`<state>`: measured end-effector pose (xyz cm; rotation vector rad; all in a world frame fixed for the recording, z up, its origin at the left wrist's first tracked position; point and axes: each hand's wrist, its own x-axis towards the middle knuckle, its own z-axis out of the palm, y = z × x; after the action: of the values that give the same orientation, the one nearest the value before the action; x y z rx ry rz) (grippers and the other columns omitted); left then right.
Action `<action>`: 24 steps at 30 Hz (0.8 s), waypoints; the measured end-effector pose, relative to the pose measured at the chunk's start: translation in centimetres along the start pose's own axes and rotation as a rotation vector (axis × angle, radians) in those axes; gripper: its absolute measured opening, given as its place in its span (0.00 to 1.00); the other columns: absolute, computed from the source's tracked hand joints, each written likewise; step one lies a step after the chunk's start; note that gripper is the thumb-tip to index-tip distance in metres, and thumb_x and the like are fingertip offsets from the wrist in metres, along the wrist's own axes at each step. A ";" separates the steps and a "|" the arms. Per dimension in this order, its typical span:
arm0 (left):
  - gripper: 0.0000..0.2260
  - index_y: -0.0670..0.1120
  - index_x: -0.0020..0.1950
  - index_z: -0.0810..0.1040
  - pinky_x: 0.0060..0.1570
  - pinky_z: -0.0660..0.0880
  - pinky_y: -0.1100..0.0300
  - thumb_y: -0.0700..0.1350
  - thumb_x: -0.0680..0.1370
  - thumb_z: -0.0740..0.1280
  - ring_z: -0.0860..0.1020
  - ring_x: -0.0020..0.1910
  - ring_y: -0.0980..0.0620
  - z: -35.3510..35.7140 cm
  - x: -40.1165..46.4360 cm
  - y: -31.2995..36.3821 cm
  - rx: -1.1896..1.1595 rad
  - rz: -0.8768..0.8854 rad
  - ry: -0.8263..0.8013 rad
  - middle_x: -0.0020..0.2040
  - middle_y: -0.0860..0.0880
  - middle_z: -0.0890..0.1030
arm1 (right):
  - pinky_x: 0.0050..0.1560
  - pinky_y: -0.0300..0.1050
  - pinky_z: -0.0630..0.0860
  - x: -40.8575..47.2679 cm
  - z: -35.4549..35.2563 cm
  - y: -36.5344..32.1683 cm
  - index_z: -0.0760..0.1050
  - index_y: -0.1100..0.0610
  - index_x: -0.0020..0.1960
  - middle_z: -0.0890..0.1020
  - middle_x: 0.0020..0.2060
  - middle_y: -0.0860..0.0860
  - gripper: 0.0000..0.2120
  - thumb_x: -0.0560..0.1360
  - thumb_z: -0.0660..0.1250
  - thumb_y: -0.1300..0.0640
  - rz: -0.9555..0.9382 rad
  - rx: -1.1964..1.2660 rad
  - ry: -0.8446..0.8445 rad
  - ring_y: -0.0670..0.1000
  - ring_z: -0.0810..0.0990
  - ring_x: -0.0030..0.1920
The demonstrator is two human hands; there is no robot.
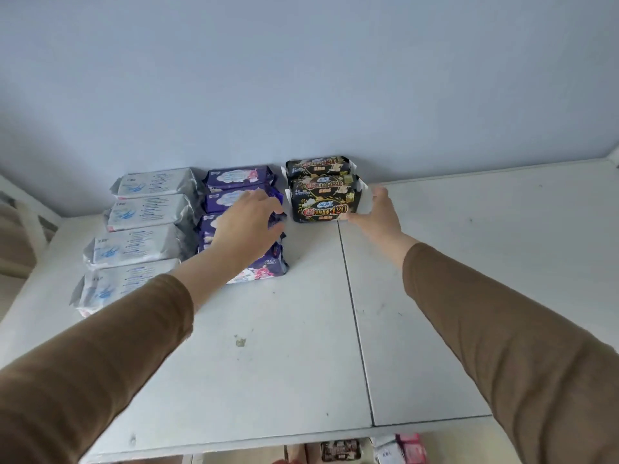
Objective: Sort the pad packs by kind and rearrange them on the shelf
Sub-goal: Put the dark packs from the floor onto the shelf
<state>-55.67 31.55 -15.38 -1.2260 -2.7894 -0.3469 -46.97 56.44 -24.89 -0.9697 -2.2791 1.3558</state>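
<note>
- My left hand (pixel 249 222) rests on top of the purple packs (pixel 241 177), fingers bent down over their right edge.
- My right hand (pixel 380 212) touches the right end of the front black pack (pixel 323 207). I cannot tell if it grips it.
- Two more black packs (pixel 318 165) sit behind that one.
- Four white packs (pixel 144 216) lie in a row left of my left hand.
- All of them sit on the white shelf (pixel 284 346).
</note>
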 end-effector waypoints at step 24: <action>0.10 0.50 0.58 0.79 0.46 0.74 0.52 0.49 0.77 0.69 0.73 0.53 0.50 6.7 -35.2 13.9 -0.288 -0.041 -0.024 0.51 0.53 0.78 | 0.61 0.44 0.66 -42.2 -9.7 10.4 0.74 0.54 0.63 0.76 0.60 0.48 0.17 0.75 0.70 0.56 -0.336 -0.373 -0.155 0.52 0.70 0.62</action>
<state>-21.43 16.99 -24.98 -1.2312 -2.8630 -0.7653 -6.97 36.90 -26.06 -0.5524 -2.7231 0.9144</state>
